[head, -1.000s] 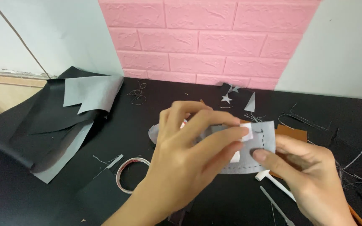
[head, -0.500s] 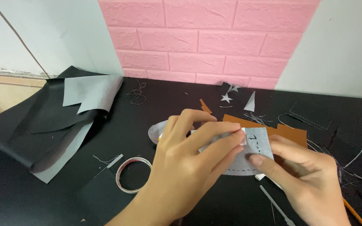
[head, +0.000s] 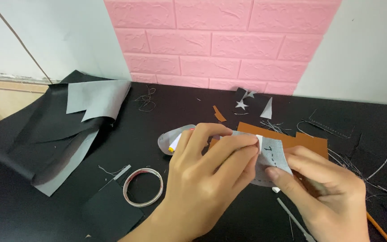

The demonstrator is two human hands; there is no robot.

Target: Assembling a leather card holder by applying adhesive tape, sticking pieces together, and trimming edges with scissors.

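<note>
Both of my hands hold a small grey piece of material (head: pixel 274 157) with a dashed stitch line, just above the black table (head: pixel 180 112). My left hand (head: pixel 207 179) covers its left part, with fingertips pinching the top edge. My right hand (head: pixel 328 192) pinches its lower right corner from below. Brown leather pieces (head: pixel 307 141) lie flat right behind the grey piece. A clear plastic object with a yellow and white item inside (head: pixel 172 142) sits just beyond my left hand.
A roll of thin tape (head: pixel 143 187) and a black square piece (head: pixel 113 213) lie to the left. A large black and grey sheet (head: pixel 63 125) is folded at far left. Scraps, threads and star cutouts (head: pixel 242 104) scatter across the back and right.
The grey piece has been folded smaller and lowered slightly toward the table. My left fingers have closed over it, and the brown pieces behind are more exposed.
</note>
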